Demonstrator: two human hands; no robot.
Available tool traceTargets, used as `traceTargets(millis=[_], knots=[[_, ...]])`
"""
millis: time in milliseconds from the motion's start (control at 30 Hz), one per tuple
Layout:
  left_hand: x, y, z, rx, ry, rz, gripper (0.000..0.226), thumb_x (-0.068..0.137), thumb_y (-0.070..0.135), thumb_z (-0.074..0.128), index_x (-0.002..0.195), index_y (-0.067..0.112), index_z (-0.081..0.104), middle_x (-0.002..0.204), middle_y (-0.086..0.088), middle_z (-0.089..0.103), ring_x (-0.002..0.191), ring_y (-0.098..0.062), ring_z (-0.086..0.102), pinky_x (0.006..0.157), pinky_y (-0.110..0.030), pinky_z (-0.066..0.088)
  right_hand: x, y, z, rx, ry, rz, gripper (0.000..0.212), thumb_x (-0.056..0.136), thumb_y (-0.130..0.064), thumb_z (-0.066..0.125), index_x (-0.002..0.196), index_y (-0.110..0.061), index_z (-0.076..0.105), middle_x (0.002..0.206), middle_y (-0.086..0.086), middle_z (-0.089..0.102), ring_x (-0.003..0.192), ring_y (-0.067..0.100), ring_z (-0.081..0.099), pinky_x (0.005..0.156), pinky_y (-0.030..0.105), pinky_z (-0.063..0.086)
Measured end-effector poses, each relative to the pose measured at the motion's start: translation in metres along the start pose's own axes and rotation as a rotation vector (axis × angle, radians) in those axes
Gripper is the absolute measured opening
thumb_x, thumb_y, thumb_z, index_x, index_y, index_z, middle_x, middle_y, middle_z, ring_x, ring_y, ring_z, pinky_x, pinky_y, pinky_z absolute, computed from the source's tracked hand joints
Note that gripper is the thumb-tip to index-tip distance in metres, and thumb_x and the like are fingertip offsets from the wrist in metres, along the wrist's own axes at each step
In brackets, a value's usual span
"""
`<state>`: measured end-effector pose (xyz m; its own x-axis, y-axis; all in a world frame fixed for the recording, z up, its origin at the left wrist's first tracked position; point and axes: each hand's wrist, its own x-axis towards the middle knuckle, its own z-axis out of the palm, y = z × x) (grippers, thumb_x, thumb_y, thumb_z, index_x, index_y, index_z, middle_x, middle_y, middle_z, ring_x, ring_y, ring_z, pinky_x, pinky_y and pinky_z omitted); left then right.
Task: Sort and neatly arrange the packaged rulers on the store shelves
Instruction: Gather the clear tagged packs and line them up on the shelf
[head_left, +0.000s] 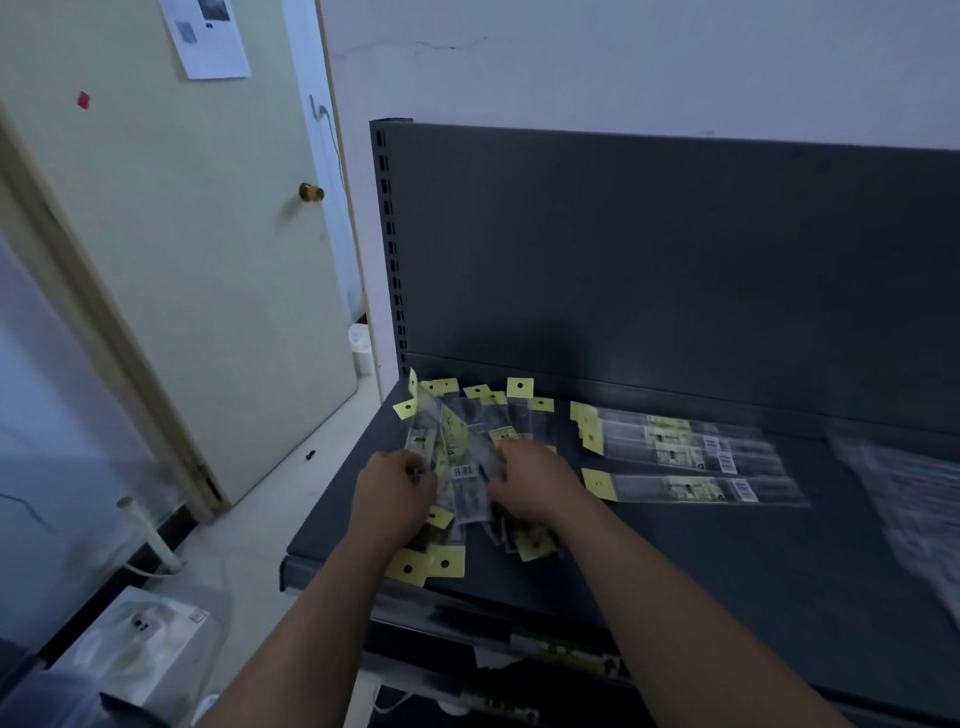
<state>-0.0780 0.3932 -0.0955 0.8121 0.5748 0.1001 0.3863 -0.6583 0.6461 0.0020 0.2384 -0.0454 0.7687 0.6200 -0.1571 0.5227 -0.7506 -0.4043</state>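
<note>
Clear ruler packets (470, 467) with yellow, black-dotted header cards and white barcodes; dark grey shelf (701, 551); cream door (182, 260).

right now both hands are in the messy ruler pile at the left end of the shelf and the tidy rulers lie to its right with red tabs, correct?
Not quite: the head view shows the tidy rulers have yellow tabs, not red. The rest holds: both the left hand and right hand are in the messy pile at the left end of the shelf.

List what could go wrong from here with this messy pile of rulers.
1. The yellow-tabbed clear ruler packets are fanned crosswise under both hands; gathering them could bend some.
2. Packets near the dark grey metal shelf's front edge may slide off.
3. The sideways row of packets could get knocked askew.
</note>
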Motion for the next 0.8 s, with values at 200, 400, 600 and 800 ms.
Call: traceTargets(millis=[200, 400, 600, 800], knots=[[-0.003, 0.036, -0.013, -0.527, 0.007, -0.210, 0.045, 0.089, 0.051, 0.056, 0.079, 0.009, 0.067, 0.077, -0.015, 0.067, 0.078, -0.028, 0.066, 0.076, -0.052, 0.054, -0.019, -0.008, -0.003, 0.421, -0.064, -0.130, 0.027, 0.099, -0.026, 0.039, 0.073, -0.020, 0.046, 0.073, -0.003, 0.047, 0.063, 0.012, 0.041, 0.059, 0.030, 0.034], [-0.007, 0.043, -0.021, -0.925, 0.070, -0.291, 0.013, 0.098, 0.010, 0.046, 0.106, 0.006, 0.056, 0.097, -0.017, 0.071, 0.086, -0.028, 0.071, 0.071, -0.045, 0.060, -0.015, 0.026, -0.004, -0.047, 0.127, 0.074, 0.045, 0.086, -0.051, 0.056, 0.114, -0.015, 0.055, 0.113, 0.008, 0.054, 0.107, 0.026, 0.050, 0.086, 0.035, 0.045], [-0.016, 0.045, -0.009, -0.820, -0.045, -0.295, 0.023, 0.099, 0.009, 0.038, 0.116, 0.011, 0.053, 0.086, -0.007, 0.074, 0.080, -0.024, 0.070, 0.081, -0.047, 0.055, -0.012, 0.025, -0.007, 0.087, 0.012, 0.175, 0.013, 0.089, -0.030, 0.056, 0.085, -0.018, 0.055, 0.091, 0.002, 0.061, 0.082, 0.022, 0.060, 0.065, 0.029, 0.045], [-0.018, 0.060, -0.006, -0.855, -0.101, -0.254, 0.024, 0.096, 0.031, 0.056, 0.098, 0.010, 0.066, 0.089, -0.010, 0.071, 0.079, -0.025, 0.067, 0.078, -0.043, 0.054, -0.020, 0.020, -0.006, 0.464, -0.011, -0.016, 0.035, 0.103, -0.030, 0.031, 0.082, -0.015, 0.054, 0.081, 0.001, 0.054, 0.071, 0.013, 0.049, 0.064, 0.030, 0.037]])
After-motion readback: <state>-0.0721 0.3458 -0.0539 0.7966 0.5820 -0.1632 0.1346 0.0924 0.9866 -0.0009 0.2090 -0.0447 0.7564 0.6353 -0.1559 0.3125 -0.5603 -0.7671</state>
